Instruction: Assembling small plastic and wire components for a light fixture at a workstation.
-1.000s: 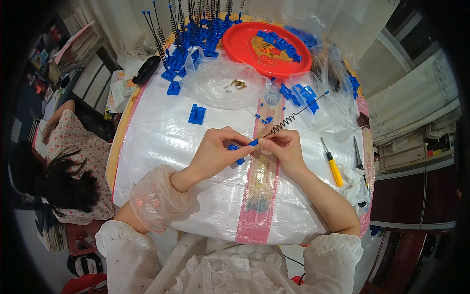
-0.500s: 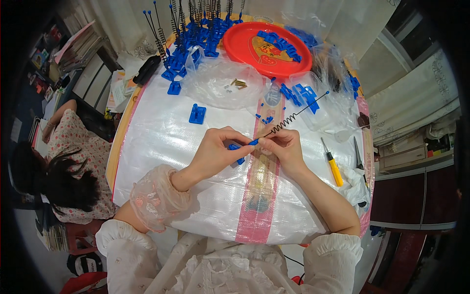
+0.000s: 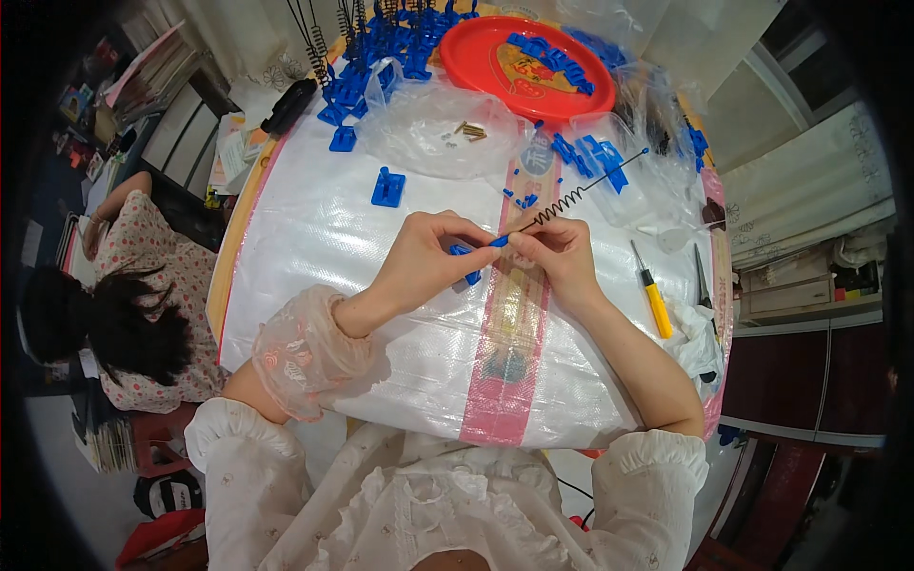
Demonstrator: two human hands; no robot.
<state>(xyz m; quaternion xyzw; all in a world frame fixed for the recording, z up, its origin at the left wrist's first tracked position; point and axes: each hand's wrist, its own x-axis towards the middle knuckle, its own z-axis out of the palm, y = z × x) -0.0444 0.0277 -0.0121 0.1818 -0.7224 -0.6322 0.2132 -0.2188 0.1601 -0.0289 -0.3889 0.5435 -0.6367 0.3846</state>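
My left hand (image 3: 428, 257) grips a small blue plastic piece (image 3: 468, 252) at the middle of the white woven table cover (image 3: 314, 238). My right hand (image 3: 557, 257) pinches the near end of a thin black rod with a coiled spring section (image 3: 566, 198). The rod's blue-tipped near end meets the blue piece between my fingertips, and its far end points up and to the right. Both hands hover just above the cover, fingers touching each other.
A red round tray (image 3: 495, 71) of blue parts sits at the far edge beside several assembled blue pieces with black rods (image 3: 367, 38). A clear bag of screws (image 3: 466, 133), a loose blue clip (image 3: 387, 186), a yellow screwdriver (image 3: 654, 303) and scissors (image 3: 703, 285) lie around. Another person (image 3: 114, 305) sits left.
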